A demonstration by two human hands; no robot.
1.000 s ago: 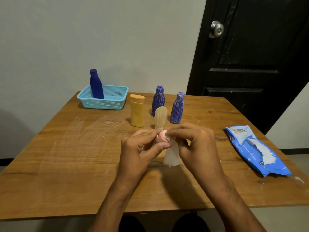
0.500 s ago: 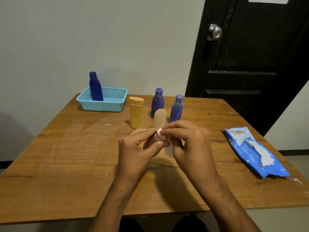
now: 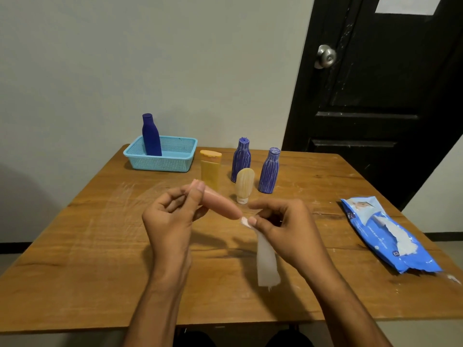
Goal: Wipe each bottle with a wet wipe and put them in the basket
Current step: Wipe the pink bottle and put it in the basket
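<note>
So your hands have come apart since half a second ago: back then they were bunched together around the pink bottle (image 3: 218,205) with the wet wipe (image 3: 266,259) wrapped at its tip. Now your left hand (image 3: 172,216) pinches the bottle's far end between thumb and fingers, holding it tilted in the air above the middle of the bench (image 3: 75,246), and your right hand (image 3: 288,226) pinches the top of the wipe just at the bottle's near tip, with the rest of the wipe hanging loose below. Looks to me like you've slid the wipe down the whole length and off the end, so this bottle is probably about done and ready for the basket (image 3: 165,161).

The basket sits at the far left corner of the bench with one dark blue bottle (image 3: 151,136) already standing in it. Not yet wiped, by the look of it: the yellow bottle (image 3: 210,171), two striped blue bottles (image 3: 241,160) and (image 3: 269,171), and the small beige tube (image 3: 244,184), all clustered toward the far edge. The wipes pack (image 3: 385,234) lies near the right edge.
</note>
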